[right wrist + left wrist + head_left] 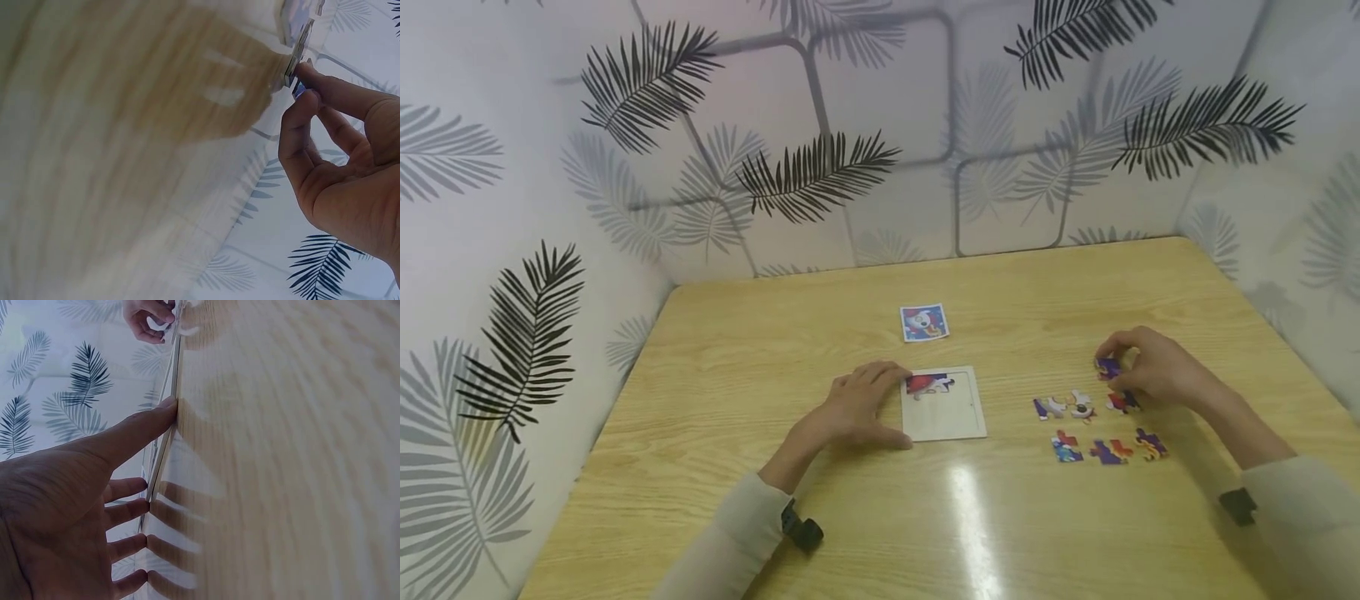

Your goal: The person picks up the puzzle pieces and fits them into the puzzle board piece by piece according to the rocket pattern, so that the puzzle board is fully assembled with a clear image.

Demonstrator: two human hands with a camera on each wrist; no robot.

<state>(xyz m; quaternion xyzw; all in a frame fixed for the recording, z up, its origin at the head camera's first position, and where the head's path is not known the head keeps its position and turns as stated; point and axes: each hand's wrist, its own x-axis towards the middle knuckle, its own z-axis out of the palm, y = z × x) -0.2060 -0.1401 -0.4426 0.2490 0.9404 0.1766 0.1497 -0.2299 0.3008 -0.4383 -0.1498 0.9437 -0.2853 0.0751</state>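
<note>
A square puzzle tray (943, 417) lies mid-table, with a red-and-white joined part of a picture (927, 383) in its upper left. My left hand (861, 408) rests along the tray's left side, thumb near the lower corner and fingertips at the upper one. In the left wrist view the left hand (69, 494) has its fingers spread and its thumb extended to the tray's edge. Over at the right, my right hand (1161, 367) pinches a purple puzzle piece (1107, 368) between thumb and fingers. Partly under that hand lies a red-and-dark puzzle piece (1122, 402).
Several loose puzzle pieces (1066, 447) lie in two rough rows between the tray and my right hand. Behind the tray is a small picture card (924, 322) of a white dog in red. The wooden table (760, 350) meets a leaf-patterned wall covering (880, 108).
</note>
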